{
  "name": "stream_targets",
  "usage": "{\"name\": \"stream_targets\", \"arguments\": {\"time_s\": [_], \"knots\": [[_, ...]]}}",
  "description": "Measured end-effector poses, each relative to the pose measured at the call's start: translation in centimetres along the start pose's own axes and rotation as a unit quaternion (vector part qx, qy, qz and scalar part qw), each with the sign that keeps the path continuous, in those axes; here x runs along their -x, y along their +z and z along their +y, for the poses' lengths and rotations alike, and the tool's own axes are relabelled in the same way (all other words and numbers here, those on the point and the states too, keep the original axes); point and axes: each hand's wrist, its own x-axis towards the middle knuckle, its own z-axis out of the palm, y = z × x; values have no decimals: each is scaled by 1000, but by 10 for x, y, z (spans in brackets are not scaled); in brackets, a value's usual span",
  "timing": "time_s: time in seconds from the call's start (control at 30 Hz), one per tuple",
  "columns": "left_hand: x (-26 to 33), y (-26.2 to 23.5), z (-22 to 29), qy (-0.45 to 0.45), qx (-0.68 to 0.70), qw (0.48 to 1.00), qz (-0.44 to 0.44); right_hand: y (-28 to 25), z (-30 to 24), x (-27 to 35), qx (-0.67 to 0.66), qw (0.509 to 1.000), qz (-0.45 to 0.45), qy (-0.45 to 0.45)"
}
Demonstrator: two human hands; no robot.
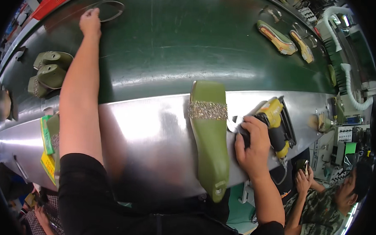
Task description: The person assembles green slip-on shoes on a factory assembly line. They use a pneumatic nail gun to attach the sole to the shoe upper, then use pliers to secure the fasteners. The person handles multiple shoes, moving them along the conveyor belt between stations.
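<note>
A green shoe last (pixel 212 148) lies lengthwise on the metal bench in front of me, with a glittery band (pixel 208 110) across its wide end. My right hand (pixel 253 152) rests beside it, fingers curled round a dark-handled tool with a shiny metal end (pixel 234 123); its kind is partly hidden. Just right of that hand lies a yellow and black staple gun (pixel 274 121). My left arm stretches far forward over the green belt. There my left hand (pixel 90 23) pinches the edge of a thin pale loop (pixel 113 12), which lies on the belt.
More green lasts (pixel 51 73) stand on the belt at the left. Small yellow and green boxes (pixel 47 166) sit on the bench's left end. Shoe pieces (pixel 279 39) lie at the far right. A co-worker (pixel 326 207) sits at the right, holding a small item.
</note>
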Motion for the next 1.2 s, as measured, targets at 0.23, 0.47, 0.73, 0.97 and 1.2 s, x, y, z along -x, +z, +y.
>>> {"name": "stream_targets", "arguments": {"time_s": [0.23, 0.47, 0.73, 0.97, 1.2], "knots": [[211, 64, 155, -273, 199, 928, -156, 0, 11, 13, 16, 998, 51, -30], [361, 18, 292, -362, 358, 800, -317, 0, 14, 21, 12, 990, 120, -78], [447, -60, 336, -371, 287, 808, -356, -36, -63, 56, -165, 952, 216, -142], [467, -66, 351, -270, 85, 866, -412, -41, -84, 90, -147, 962, 163, -163], [468, -54, 354, 131, -78, 902, -403, -27, -75, 108, -130, 974, 104, -154]]}}
